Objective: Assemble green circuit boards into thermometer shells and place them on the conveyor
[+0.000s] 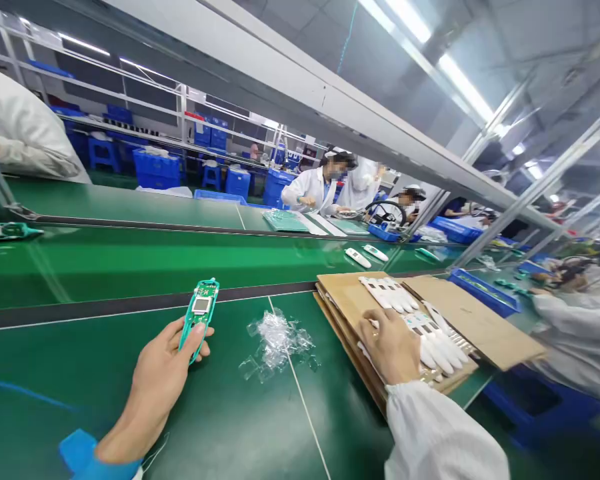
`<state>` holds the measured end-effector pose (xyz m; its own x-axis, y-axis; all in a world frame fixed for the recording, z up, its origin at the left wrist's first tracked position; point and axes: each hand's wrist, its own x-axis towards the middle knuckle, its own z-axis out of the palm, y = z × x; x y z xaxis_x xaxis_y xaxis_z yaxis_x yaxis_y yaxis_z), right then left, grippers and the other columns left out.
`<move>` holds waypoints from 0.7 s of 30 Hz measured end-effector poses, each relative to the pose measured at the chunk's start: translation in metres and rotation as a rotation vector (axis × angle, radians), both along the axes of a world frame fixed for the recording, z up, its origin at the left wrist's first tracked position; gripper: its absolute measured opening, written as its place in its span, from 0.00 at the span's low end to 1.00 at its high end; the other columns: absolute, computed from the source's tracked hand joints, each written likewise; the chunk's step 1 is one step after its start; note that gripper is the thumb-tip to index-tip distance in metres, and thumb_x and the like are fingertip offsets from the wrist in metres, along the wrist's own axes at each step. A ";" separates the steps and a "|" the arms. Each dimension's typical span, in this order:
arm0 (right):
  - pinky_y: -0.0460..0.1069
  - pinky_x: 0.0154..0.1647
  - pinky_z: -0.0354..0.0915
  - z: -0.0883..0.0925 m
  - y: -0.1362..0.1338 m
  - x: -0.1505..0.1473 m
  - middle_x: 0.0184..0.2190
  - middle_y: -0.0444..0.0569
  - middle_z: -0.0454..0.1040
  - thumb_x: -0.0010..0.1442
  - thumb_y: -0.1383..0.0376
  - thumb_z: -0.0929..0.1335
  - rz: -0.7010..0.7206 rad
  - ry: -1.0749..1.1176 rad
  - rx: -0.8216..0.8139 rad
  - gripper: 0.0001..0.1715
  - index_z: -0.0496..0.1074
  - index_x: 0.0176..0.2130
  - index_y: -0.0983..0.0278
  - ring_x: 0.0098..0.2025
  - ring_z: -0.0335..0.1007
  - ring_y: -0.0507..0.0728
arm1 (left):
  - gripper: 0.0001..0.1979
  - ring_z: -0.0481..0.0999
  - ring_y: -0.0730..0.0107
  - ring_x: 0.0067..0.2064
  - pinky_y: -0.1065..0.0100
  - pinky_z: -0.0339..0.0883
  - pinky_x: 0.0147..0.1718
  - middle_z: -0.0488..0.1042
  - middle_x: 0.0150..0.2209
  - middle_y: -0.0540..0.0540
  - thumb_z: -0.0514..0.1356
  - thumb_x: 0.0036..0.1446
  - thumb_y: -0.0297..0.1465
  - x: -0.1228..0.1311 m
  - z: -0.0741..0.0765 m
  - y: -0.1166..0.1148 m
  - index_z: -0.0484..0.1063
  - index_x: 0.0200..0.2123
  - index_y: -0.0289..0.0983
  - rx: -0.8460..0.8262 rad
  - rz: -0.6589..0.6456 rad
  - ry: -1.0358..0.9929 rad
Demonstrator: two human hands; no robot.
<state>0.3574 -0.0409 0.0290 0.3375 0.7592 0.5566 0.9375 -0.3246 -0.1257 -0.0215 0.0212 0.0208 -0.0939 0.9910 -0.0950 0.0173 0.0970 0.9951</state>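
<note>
Green circuit board [199, 317] in left hand [163, 380]

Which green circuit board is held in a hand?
The board in the left hand; the other green board lies untouched farther away on the belt.

**Nothing legible in view**

The green circuit board [200, 313] carries tiny printed markings around its small display, too small to read. The white moulded pieces [387, 293] on the cardboard [475, 313] show small dark print, blurred, and the white handsets [357, 258] beyond the cardboard bear no readable marks either.
</note>
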 end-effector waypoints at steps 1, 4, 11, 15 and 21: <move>0.56 0.40 0.57 0.002 -0.007 0.018 0.41 0.53 0.74 0.62 0.59 0.67 -0.081 -0.018 -0.026 0.09 0.76 0.38 0.59 0.46 0.70 0.65 | 0.32 0.71 0.65 0.30 0.64 0.67 0.32 0.78 0.29 0.45 0.65 0.46 0.58 0.000 0.001 -0.001 0.76 0.41 0.36 0.001 -0.011 0.030; 0.58 0.39 0.59 0.001 -0.020 0.053 0.38 0.55 0.73 0.60 0.56 0.69 -0.164 0.032 -0.102 0.10 0.78 0.36 0.59 0.45 0.69 0.67 | 0.31 0.74 0.61 0.36 0.63 0.68 0.36 0.79 0.33 0.44 0.63 0.48 0.60 -0.002 -0.005 -0.001 0.77 0.41 0.38 -0.003 -0.041 0.097; 0.56 0.40 0.63 0.021 -0.007 0.040 0.35 0.55 0.72 0.54 0.61 0.72 0.023 0.203 -0.060 0.09 0.74 0.26 0.63 0.42 0.69 0.64 | 0.29 0.78 0.57 0.44 0.64 0.71 0.41 0.80 0.40 0.45 0.65 0.50 0.57 -0.002 -0.020 0.004 0.75 0.46 0.41 0.018 -0.128 0.057; 0.53 0.39 0.65 0.024 0.019 -0.014 0.31 0.50 0.74 0.62 0.53 0.67 0.231 0.361 -0.017 0.16 0.71 0.31 0.62 0.35 0.70 0.58 | 0.27 0.77 0.57 0.42 0.64 0.69 0.38 0.80 0.37 0.46 0.64 0.50 0.57 -0.004 -0.018 0.003 0.75 0.41 0.42 -0.010 -0.123 0.104; 0.49 0.37 0.69 -0.010 0.069 -0.142 0.38 0.48 0.80 0.61 0.49 0.69 0.592 1.088 -0.069 0.20 0.63 0.42 0.60 0.34 0.74 0.53 | 0.25 0.76 0.59 0.38 0.65 0.68 0.34 0.79 0.35 0.47 0.64 0.52 0.56 -0.008 -0.022 0.006 0.76 0.41 0.42 0.014 -0.098 0.119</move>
